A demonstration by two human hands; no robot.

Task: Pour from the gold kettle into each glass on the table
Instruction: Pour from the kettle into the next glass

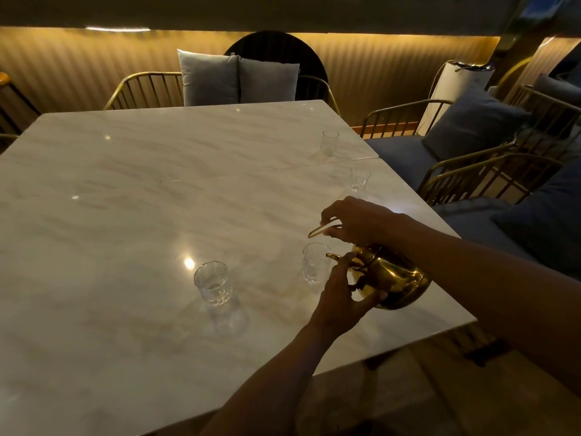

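Note:
The gold kettle (pixel 393 278) is tilted to the left above the marble table (pixel 157 199), its spout (pixel 333 256) over the rim of a clear glass (pixel 314 262). My right hand (pixel 361 218) grips the kettle's thin handle from above. My left hand (pixel 342 294) cups the kettle's front and underside. Another clear glass (pixel 213 283) stands to the left, nearer the table's middle. Two more glasses stand along the right edge, one tulip-shaped (pixel 359 179) and a straight one (pixel 329 143) farther back. Whether liquid is flowing I cannot tell.
Gold wire chairs with grey cushions (pixel 239 77) stand behind the table, and others with blue cushions (pixel 471 124) on the right. The table's near-right corner (pixel 471 319) lies just below the kettle. A white bag (pixel 456 89) rests on a right chair.

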